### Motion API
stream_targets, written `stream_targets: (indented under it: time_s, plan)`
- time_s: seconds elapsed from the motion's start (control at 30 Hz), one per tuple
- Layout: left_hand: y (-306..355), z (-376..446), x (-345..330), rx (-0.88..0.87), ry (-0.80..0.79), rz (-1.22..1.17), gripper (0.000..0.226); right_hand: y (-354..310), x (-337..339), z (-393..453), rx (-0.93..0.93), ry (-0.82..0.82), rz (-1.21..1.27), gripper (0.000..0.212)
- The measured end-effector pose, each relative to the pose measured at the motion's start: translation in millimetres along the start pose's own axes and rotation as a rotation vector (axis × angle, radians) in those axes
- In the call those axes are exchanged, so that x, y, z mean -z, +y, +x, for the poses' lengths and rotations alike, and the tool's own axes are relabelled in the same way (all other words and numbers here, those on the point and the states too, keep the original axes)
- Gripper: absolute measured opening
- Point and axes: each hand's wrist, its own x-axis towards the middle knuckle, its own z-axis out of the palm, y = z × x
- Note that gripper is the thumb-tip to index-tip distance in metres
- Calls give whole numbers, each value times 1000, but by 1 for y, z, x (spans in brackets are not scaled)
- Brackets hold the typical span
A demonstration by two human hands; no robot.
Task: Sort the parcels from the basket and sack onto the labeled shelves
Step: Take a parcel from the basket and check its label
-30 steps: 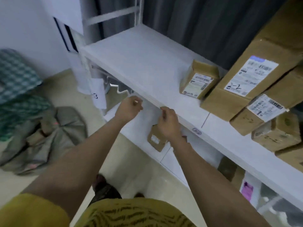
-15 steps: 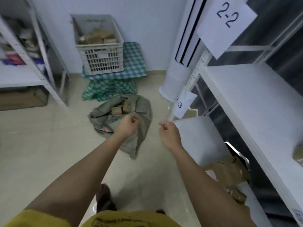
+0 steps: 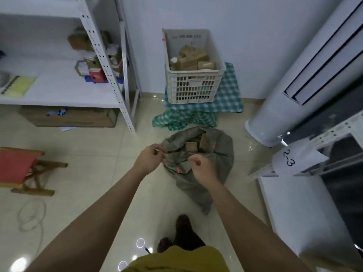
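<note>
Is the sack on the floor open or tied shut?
Open. The sack has its mouth spread, with brown parcels visible inside.

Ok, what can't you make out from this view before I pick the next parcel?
- Parcel labels in the sack and basket: too small, head view.
- How many parcels remain: sack folds and basket walls hide them.
- Whether the left hand and right hand touch the sack: unclear.

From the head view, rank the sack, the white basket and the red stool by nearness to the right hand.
From the right hand:
1. Sack, on the floor just beyond it.
2. White basket, farther ahead by the wall.
3. Red stool, far left.
</note>
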Motion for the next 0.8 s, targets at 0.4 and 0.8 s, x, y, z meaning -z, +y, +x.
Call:
stream_targets:
  time_s: [0.4,0.8]
  plan:
    - [47,186,115,-12,71,52,17,-123,-6,209,40,-59,-36,20]
    - [119,374,214,-155,11,77,18,-252,-9,385,73,173,180,20]
